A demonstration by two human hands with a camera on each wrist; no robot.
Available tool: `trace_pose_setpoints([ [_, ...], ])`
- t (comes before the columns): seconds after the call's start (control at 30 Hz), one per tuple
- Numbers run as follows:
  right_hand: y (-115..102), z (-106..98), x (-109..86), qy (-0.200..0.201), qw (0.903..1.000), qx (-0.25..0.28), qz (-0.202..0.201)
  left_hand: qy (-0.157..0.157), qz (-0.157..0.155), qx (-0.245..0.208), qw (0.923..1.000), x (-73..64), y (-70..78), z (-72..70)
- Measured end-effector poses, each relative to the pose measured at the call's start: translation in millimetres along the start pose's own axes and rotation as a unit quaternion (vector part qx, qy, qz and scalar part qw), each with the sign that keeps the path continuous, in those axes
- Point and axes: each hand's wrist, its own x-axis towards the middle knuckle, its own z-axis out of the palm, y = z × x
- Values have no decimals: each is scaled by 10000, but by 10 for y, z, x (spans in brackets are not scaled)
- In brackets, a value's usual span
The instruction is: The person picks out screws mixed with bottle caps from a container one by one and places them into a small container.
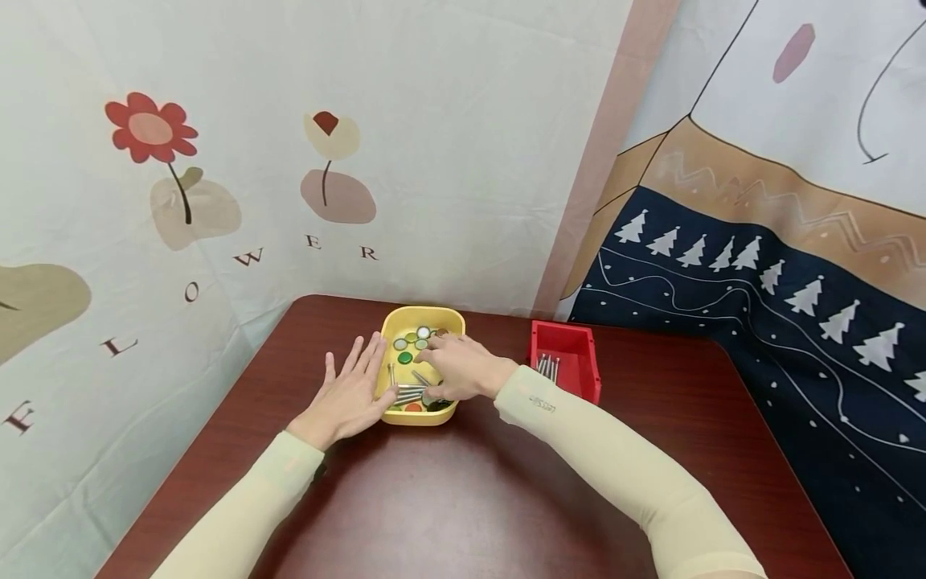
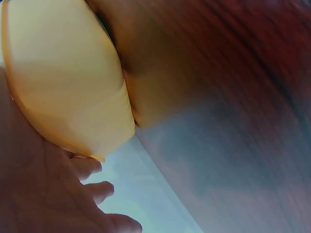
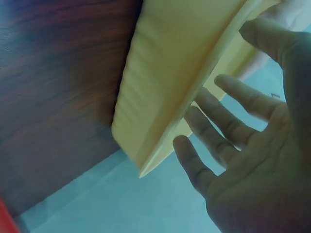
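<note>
A yellow bin [image 1: 419, 419] stands near the table's back edge. In it lie several round caps, among them a green cap [image 1: 405, 358] and an orange cap [image 1: 413, 408], with several long silver nail-like rods [image 1: 409, 394]. My left hand [image 1: 347, 400] rests against the bin's left rim, fingers straight and thumb over the edge. Over the bin's right side reaches my right hand [image 1: 463, 367], fingers spread and slightly bent. The right wrist view shows its palm [image 3: 262, 165] holding nothing; the thumb and fingers hang over the rim. Part of the contents is hidden beneath this hand.
To the right stands a red bin [image 1: 587, 362] with several similar silver rods [image 1: 547, 367] at its left side. Both bins are on a dark reddish-brown table [image 1: 405, 498]. A printed cloth [image 1: 463, 161] hangs right behind the table.
</note>
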Motion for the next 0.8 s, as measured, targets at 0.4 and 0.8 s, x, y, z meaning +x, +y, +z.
trace_pose_setpoints([
  [0.4,-137,-20,362,-717,9911,-307,-1076,-54,120,-17,9999,-29,-61,-66],
  [0.8,-133,83,504,-1044,9811,-783,-1427,-29,134,-63,9999,-9,-42,-47],
])
